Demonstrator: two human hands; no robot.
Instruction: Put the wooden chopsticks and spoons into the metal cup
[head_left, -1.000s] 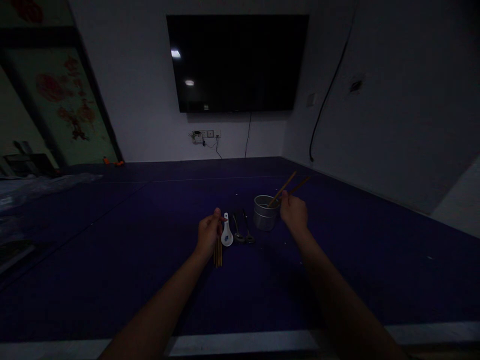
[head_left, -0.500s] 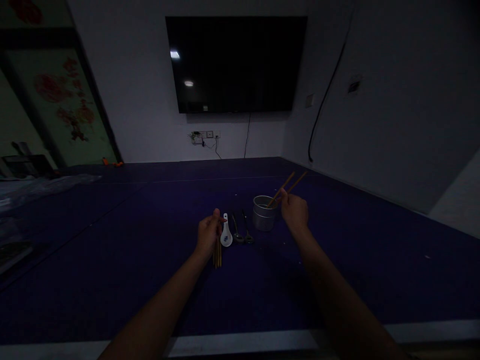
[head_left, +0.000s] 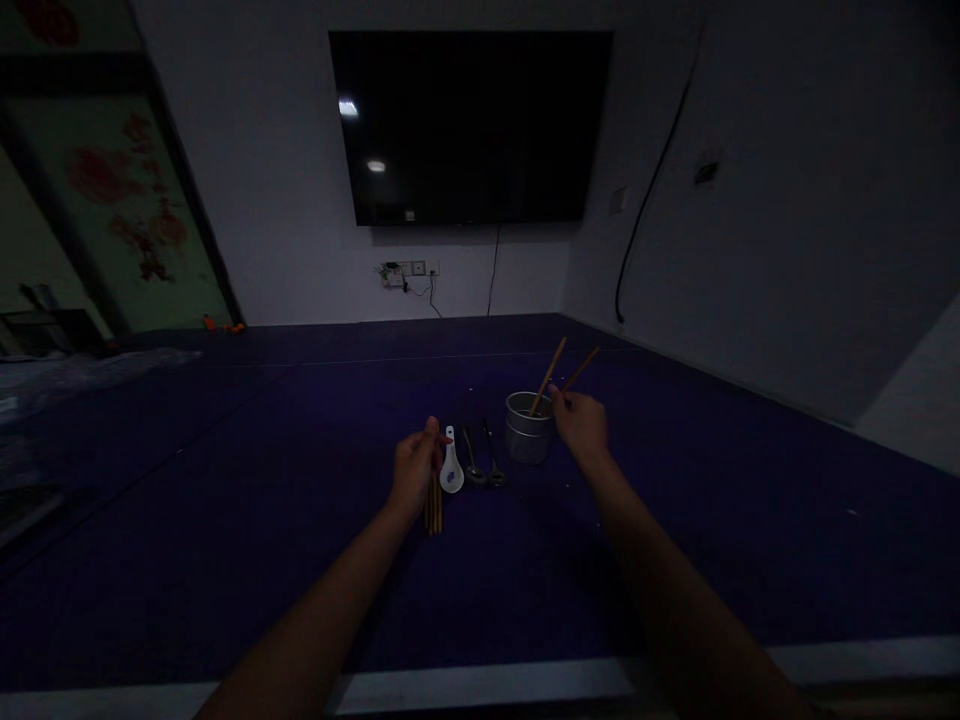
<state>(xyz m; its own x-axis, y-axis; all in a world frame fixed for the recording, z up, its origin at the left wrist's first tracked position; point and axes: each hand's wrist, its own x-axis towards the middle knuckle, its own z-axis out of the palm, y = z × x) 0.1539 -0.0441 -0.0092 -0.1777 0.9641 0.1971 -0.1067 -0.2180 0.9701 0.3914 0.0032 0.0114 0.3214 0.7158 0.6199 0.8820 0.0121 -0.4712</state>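
Observation:
My right hand [head_left: 579, 424] is closed on a pair of wooden chopsticks [head_left: 556, 372], whose lower ends reach into a small metal cup [head_left: 526, 432] on the dark blue surface. My left hand [head_left: 417, 468] is curled over a bundle of wooden chopsticks [head_left: 434, 510] lying flat, with its fingers closed on them. Right beside that hand lies a white ceramic spoon [head_left: 451, 466]. Two metal spoons [head_left: 484, 464] lie between the white spoon and the cup.
The dark blue surface [head_left: 225, 520] stretches to the walls, with a pale front edge [head_left: 480, 685]. A black television [head_left: 472, 125] hangs on the far wall above a socket with cables [head_left: 409, 270]. Clutter lies at the far left [head_left: 45, 380].
My right hand has tipped the chopsticks more upright and shifted slightly left toward the cup. My left hand has stayed on the bundle.

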